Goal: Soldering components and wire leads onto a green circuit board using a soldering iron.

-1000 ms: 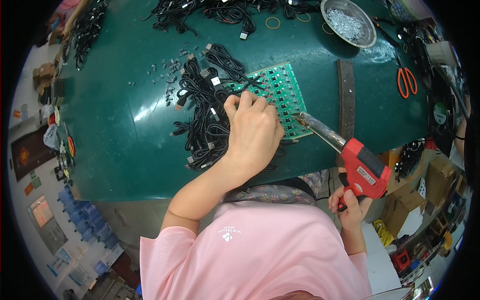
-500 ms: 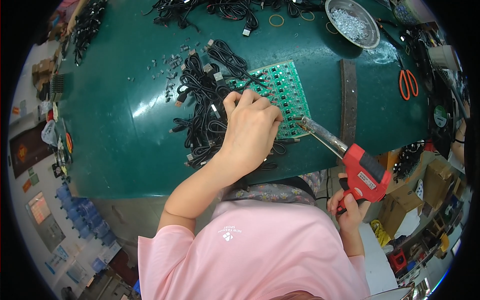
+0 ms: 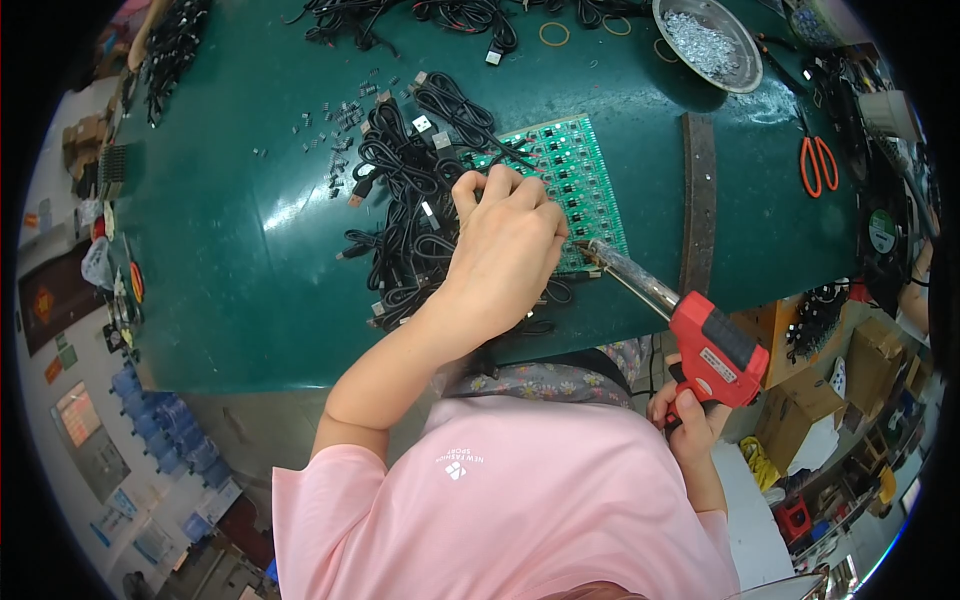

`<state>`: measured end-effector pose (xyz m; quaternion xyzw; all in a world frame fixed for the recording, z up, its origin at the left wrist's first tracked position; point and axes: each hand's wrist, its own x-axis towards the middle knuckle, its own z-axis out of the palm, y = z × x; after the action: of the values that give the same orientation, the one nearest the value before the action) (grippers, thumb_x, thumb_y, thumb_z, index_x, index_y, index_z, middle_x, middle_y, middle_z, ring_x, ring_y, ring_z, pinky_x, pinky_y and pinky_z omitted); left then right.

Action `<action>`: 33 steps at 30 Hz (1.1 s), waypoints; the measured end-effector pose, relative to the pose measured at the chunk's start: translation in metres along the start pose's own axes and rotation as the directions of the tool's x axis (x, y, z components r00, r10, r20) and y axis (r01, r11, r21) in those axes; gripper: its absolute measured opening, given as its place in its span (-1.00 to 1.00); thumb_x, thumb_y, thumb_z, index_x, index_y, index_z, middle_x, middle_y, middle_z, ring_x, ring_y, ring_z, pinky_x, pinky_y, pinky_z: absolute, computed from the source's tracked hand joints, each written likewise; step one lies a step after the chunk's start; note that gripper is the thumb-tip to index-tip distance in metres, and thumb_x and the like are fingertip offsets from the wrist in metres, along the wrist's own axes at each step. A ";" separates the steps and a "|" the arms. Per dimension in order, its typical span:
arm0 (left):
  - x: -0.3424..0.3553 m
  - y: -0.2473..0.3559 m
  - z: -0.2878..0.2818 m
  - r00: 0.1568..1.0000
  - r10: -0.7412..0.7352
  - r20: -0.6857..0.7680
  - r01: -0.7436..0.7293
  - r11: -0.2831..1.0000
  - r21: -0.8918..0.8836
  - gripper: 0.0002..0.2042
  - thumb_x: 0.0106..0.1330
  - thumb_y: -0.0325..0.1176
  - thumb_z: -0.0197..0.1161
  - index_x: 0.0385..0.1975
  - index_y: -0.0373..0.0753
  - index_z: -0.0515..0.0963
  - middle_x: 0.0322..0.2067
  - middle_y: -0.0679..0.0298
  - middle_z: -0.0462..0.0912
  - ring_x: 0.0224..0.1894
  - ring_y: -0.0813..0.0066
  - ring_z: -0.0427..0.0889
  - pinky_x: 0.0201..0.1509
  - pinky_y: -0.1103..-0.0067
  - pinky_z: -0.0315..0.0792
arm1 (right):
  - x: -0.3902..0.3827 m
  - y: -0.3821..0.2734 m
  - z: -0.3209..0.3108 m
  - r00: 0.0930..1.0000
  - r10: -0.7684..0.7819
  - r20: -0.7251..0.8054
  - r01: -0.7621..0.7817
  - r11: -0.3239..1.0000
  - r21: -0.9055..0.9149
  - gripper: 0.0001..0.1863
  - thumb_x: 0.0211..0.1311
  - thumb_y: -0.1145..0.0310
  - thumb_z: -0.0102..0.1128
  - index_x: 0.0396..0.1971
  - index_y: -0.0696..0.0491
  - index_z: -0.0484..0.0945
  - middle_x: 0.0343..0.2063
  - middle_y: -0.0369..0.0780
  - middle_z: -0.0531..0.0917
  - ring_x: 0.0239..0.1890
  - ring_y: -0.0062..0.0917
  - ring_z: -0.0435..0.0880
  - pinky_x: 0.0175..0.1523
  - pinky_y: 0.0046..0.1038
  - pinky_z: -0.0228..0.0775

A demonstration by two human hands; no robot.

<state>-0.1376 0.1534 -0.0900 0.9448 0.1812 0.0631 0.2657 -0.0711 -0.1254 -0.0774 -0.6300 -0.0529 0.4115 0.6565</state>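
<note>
Wrapped around its handle, the right hand [image 3: 690, 415] holds a red-and-black soldering gun [image 3: 718, 350] at lower right; the left hand [image 3: 508, 248] is curled, but what it pinches cannot be told. Above and right of centre, the green circuit board [image 3: 592, 180] carries rows of small black components, dark cables [image 3: 400, 240] crowding its left side.

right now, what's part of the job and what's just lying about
In use: red soldering gun, in the right hand; green circuit board and black cables, by the left hand.
Apparently lying about: orange-handled scissors, rubber bands, dark strip.
</note>
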 end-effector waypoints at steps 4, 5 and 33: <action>0.001 0.001 0.001 1.000 0.020 0.007 -0.020 0.999 0.026 -0.94 0.04 -0.47 0.32 -0.49 -0.24 0.60 -0.39 0.28 0.52 -0.09 0.29 0.41 0.12 0.27 0.09 | 0.001 0.000 0.000 1.000 0.002 -0.002 -0.002 1.000 -0.001 -0.59 0.22 0.33 0.12 -0.01 0.26 0.37 -0.66 -0.19 0.53 -0.68 -0.60 0.44 -0.56 -0.56 0.28; 0.001 0.000 0.001 0.999 0.030 0.012 -0.030 0.999 0.037 -0.94 0.04 -0.47 0.32 -0.50 -0.25 0.60 -0.39 0.28 0.52 -0.09 0.29 0.41 0.12 0.26 0.09 | 0.001 -0.001 0.001 1.000 0.002 -0.002 -0.002 1.000 -0.003 -0.59 0.22 0.33 0.12 -0.01 0.26 0.37 -0.66 -0.19 0.53 -0.68 -0.60 0.44 -0.56 -0.56 0.28; 0.000 0.001 0.006 0.997 0.075 0.008 -0.076 0.984 0.161 -0.94 0.03 -0.46 0.29 -0.55 -0.23 0.53 -0.40 0.29 0.47 -0.10 0.30 0.40 0.13 0.21 0.09 | -0.002 -0.007 0.002 0.994 -0.095 -0.052 0.091 0.993 -0.070 -0.55 0.22 0.29 0.17 -0.01 0.26 0.35 -0.67 -0.20 0.53 -0.68 -0.59 0.45 -0.59 -0.56 0.29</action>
<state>-0.1358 0.1505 -0.0945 0.9694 0.1495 0.0571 0.1862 -0.0702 -0.1243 -0.0704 -0.6596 -0.0778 0.3609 0.6547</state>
